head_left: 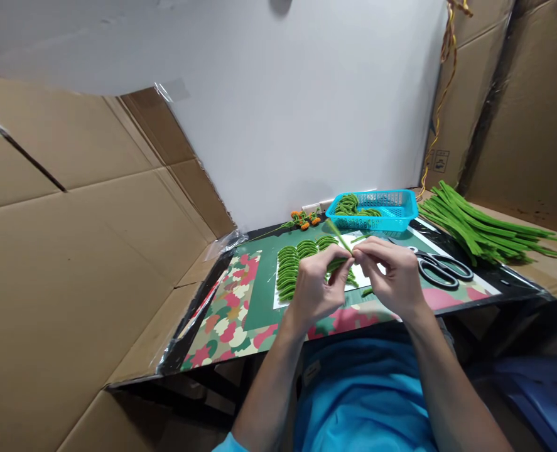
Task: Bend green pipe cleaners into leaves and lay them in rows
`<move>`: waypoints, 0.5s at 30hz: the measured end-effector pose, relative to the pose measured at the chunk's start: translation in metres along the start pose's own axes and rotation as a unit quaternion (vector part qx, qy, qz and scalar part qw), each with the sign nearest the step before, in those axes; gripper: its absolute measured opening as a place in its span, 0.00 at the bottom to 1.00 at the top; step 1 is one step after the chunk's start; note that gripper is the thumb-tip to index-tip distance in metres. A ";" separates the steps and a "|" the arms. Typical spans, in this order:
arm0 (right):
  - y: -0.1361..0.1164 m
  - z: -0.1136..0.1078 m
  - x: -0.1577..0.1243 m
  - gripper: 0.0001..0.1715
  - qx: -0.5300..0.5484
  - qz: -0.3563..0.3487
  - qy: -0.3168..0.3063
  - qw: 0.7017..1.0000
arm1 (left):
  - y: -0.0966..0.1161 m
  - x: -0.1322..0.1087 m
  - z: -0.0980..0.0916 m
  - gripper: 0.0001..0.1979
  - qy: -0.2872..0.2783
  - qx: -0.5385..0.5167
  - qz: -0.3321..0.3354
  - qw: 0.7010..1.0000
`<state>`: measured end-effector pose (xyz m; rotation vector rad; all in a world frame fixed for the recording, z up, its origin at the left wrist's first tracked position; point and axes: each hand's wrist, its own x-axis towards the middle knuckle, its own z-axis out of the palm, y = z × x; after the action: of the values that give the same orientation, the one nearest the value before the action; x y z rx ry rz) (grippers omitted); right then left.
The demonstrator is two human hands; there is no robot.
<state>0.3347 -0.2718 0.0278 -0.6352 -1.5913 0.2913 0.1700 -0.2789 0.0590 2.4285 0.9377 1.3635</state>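
Observation:
Between my two hands, over the table, is a green pipe cleaner (337, 234), its free end pointing up and away from me. My left hand (323, 282) pinches it near the lower end with thumb and fingers closed. Fingertips of my right hand (394, 273) meet the left ones on the same piece and are pinched too. Under the hands lies a white sheet (279, 300) bearing rows of short, curved green pipe cleaner pieces (287, 273). Partly behind my right hand, black-handled scissors (443, 271) rest on the table.
A blue plastic basket (395, 223) holding bent green pieces (347, 204) stands at the back. Long green pipe cleaners (476, 226) are piled at right. Small orange flowers (305, 220) lie at the back edge. Cardboard walls (94, 238) flank the table (259, 289).

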 end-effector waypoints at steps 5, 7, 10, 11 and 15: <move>0.000 0.006 0.000 0.19 0.076 0.130 -0.016 0.988 | -0.005 -0.003 0.006 0.06 0.034 0.015 -0.006 0.999; -0.001 0.004 0.001 0.18 0.036 0.104 -0.014 0.994 | -0.004 -0.003 0.008 0.08 0.048 -0.040 -0.067 0.996; -0.004 -0.003 0.003 0.15 -0.036 0.036 -0.040 0.998 | -0.001 -0.002 0.009 0.10 0.047 -0.100 -0.124 0.986; -0.005 -0.005 0.003 0.15 -0.052 0.020 -0.046 0.997 | 0.000 -0.001 0.008 0.10 0.047 -0.105 -0.128 0.985; -0.008 -0.006 0.002 0.20 -0.074 0.019 -0.045 0.996 | 0.001 -0.001 0.004 0.08 0.046 -0.073 -0.099 0.991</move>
<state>0.3389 -0.2780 0.0343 -0.7762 -1.6989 0.2339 0.1740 -0.2795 0.0567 2.1192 1.0320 1.4289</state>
